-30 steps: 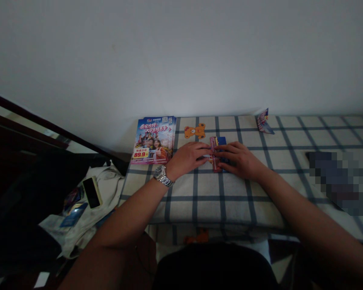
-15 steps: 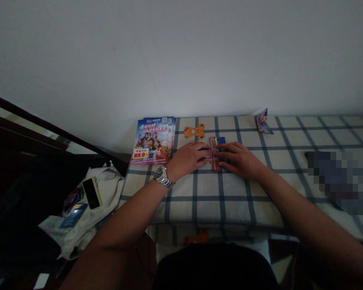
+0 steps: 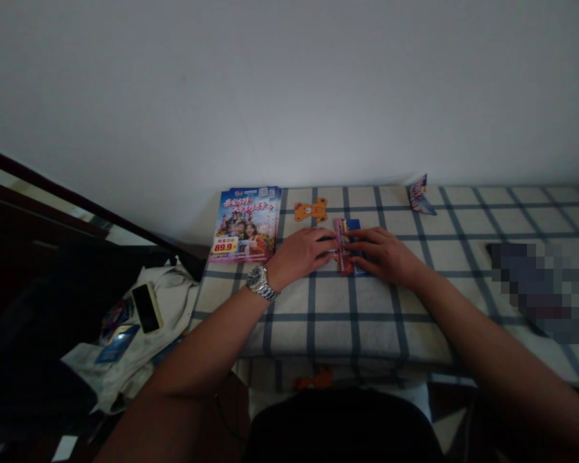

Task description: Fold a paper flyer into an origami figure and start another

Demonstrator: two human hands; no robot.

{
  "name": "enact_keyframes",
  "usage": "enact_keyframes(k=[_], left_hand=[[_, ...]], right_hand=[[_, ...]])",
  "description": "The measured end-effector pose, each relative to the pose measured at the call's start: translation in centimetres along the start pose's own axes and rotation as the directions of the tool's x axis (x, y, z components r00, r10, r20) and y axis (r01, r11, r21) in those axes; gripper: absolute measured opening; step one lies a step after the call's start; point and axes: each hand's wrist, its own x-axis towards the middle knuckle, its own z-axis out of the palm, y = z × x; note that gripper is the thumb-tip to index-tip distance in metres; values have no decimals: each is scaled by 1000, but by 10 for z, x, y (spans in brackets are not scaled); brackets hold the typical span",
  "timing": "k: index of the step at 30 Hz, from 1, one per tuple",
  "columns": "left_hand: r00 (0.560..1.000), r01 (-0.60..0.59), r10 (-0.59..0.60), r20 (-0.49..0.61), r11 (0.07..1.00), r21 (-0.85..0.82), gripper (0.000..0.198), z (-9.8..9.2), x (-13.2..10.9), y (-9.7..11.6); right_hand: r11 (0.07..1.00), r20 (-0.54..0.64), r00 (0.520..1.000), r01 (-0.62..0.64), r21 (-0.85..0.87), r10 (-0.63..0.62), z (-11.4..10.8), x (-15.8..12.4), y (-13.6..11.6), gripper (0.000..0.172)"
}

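Folded leaflet (image 3: 345, 265) lies flat on the checked cloth (image 3: 367, 308), right of the flyer stack (image 3: 244, 224) and just below the orange bear cutout (image 3: 311, 210). The left hand (image 3: 300, 252) presses its left edge, fingers flat and clasping nothing. The right hand (image 3: 385, 256) does likewise from the right. This looks like creasing a fold; a further fold would call for aligned edges and firm fingertip pressure.

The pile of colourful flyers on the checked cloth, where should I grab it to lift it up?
Probably its left long edge. The pile of flyers lies flat on the checked cloth, so nothing sticks up to pinch, but that edge sits close to the cloth's left border, where fingers could slip under. Come from the left; the left hand crowds the right side.
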Motion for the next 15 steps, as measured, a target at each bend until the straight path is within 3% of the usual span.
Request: enact_keyframes(k=[10, 15], left_hand=[[1000, 27, -27, 5, 1000, -6, 24, 3, 0, 3], [993, 95, -99, -64, 993, -67, 24, 6, 1, 5]], right_hand=[[1000, 8, 1000, -6, 5, 6, 0, -1, 1, 31], [1000, 9, 1000, -12, 17, 12, 2, -1, 2, 31]])
